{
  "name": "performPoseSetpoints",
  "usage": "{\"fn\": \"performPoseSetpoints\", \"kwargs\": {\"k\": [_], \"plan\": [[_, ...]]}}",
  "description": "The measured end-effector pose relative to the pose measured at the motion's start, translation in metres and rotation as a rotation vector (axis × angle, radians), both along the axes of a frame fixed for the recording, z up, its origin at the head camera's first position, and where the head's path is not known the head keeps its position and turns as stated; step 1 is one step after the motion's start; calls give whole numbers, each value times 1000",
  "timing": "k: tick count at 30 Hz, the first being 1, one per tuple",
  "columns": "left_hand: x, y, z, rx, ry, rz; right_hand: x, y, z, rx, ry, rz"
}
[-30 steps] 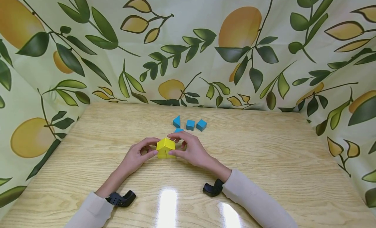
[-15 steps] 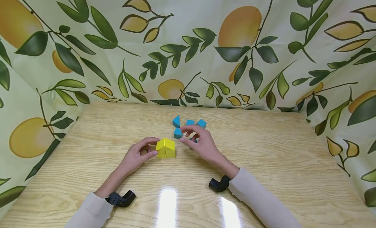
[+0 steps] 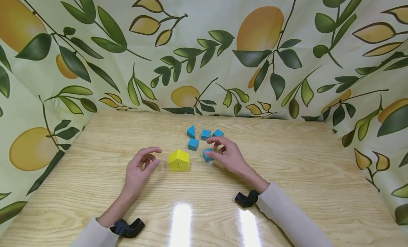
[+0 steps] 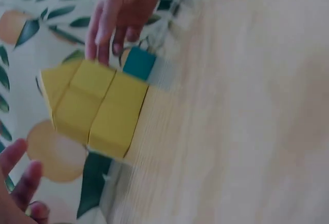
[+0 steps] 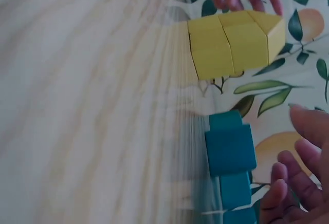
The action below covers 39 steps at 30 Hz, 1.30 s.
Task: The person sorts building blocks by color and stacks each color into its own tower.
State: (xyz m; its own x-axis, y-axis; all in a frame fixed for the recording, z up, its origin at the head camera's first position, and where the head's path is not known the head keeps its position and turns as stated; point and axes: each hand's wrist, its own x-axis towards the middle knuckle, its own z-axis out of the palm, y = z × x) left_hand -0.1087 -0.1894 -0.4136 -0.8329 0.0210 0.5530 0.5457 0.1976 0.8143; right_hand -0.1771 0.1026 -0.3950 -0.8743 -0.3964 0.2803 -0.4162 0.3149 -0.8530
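Observation:
Yellow blocks stacked in the shape of a small house (image 3: pixel 179 162) stand on the table, a peaked top over square blocks. My left hand (image 3: pixel 137 174) is off to their left, apart from them, fingers loosely bent and holding nothing. To the right of the stack, my right hand (image 3: pixel 232 158) hovers at a blue cube (image 3: pixel 207 155). In the head view its thumb overlaps that cube. The right wrist view shows a gap between the fingers (image 5: pixel 298 178) and the blue blocks (image 5: pixel 230 150). Both yellow stack and left fingers (image 4: pixel 28 183) appear in the left wrist view.
Behind lie a blue triangular block (image 3: pixel 191 132), a blue cube (image 3: pixel 193 144), another blue cube (image 3: pixel 205 135) and a blue block (image 3: pixel 218 133) partly behind the right fingers. A patterned curtain (image 3: pixel 204 70) rises at the back edge of the wooden table (image 3: pixel 302 176).
Both hands have let go of the yellow stack. My right hand went first, moving right to the near blue cube; my left hand then drew back to the left. The stack stayed upright.

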Motion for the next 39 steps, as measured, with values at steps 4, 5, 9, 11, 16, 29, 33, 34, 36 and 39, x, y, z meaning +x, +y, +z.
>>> {"fn": "performPoseSetpoints", "kwargs": {"k": [4,5,9,11,16,29,33,34,36,39], "plan": [[10,16,7,116,162,-18,8,2,15,56,-26,22],[12,21,8,134,196,-35,6,3,13,62,-26,32],[15,40,-1,123,291,-98,-7,10,-9,79,-34,68],[19,51,0,79,323,-124,-13,12,-20,87,-37,88],[34,81,13,-23,318,-190,-19,17,-31,116,-28,133],[35,137,-4,-115,-158,-169,-21,24,-37,167,-21,93],[25,148,-13,-101,-245,-115,-19,27,-38,154,-41,84],[23,150,-14,-94,-260,-99,-19,28,-38,147,-49,82],[20,153,-15,-83,-281,-65,-18,30,-38,130,-63,84],[17,157,-16,-71,-307,-7,-16,34,-39,113,-78,83]]}}
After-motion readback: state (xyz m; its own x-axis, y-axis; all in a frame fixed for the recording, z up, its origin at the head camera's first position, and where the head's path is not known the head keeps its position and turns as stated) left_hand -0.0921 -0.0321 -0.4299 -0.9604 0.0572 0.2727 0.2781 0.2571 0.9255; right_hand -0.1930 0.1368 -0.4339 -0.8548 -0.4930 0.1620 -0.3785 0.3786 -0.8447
